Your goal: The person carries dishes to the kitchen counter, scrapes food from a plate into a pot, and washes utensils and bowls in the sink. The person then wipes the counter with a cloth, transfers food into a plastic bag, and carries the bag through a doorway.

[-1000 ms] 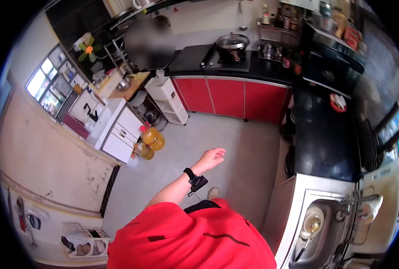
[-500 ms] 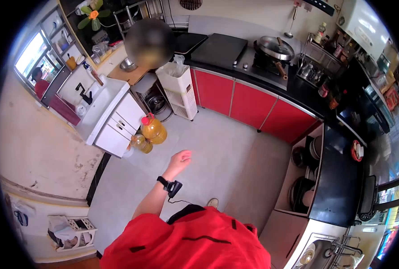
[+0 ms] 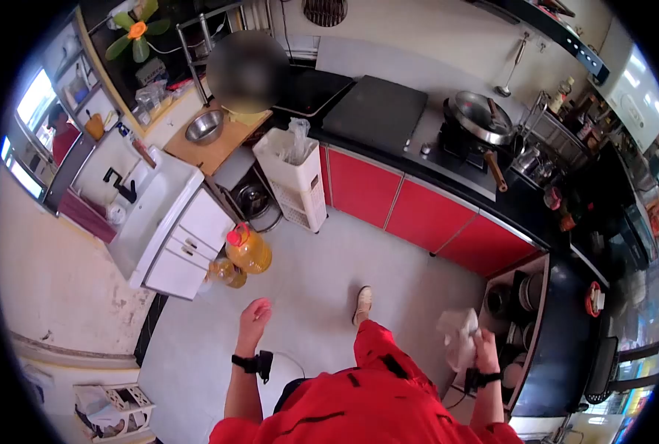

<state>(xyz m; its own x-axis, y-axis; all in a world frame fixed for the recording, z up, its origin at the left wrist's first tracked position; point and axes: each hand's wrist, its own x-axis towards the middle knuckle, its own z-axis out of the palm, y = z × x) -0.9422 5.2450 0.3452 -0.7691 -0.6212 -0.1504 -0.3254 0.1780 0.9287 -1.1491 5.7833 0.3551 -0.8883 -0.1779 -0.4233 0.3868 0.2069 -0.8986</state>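
Note:
Over the floor at lower centre, my left hand has its fingers curled in. Whether anything sits inside them is hidden. My right hand grips a crumpled whitish plastic bag, slightly blurred, which hangs just left of the fingers beside the open shelf. Both wrists carry black straps with small devices. The nearest things ahead of my left hand are a large bottle of yellow oil with a red cap and a smaller oil bottle, both standing on the floor.
A white sink cabinet stands at left, with a white rolling rack beyond it. Along the back, red cupboards carry a stove with a lidded pan. A steel bowl rests on a wooden board.
My right hand has come into view with the whitish bag. My left hand has shifted left and lower. The view has turned slightly, and a stepping foot shows ahead.

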